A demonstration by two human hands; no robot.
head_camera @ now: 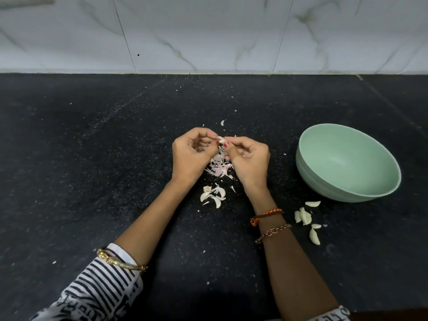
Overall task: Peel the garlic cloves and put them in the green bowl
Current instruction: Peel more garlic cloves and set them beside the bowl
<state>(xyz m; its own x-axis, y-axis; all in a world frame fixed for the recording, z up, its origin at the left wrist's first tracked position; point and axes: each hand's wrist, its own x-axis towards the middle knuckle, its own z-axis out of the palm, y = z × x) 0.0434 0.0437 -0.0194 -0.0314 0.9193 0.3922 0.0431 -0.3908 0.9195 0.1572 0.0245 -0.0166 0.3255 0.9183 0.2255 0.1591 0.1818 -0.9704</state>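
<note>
Both hands meet mid-counter, fingers curled tight. Left hand [192,156] & right hand [249,159] pinch one small garlic clove [222,140] between fingertips, papery skin partly loose. Under them: pile of thin pinkish-white peels [220,166] on the black speckled stone counter [92,158]. Nearer, a few unpeeled cloves [214,194], curved, off-white. Green bowl [342,188], smooth, matte, round, sits right; nothing visible inside. Peeled cloves [305,217], glossy & pale, lie just near of the bowl.
</note>
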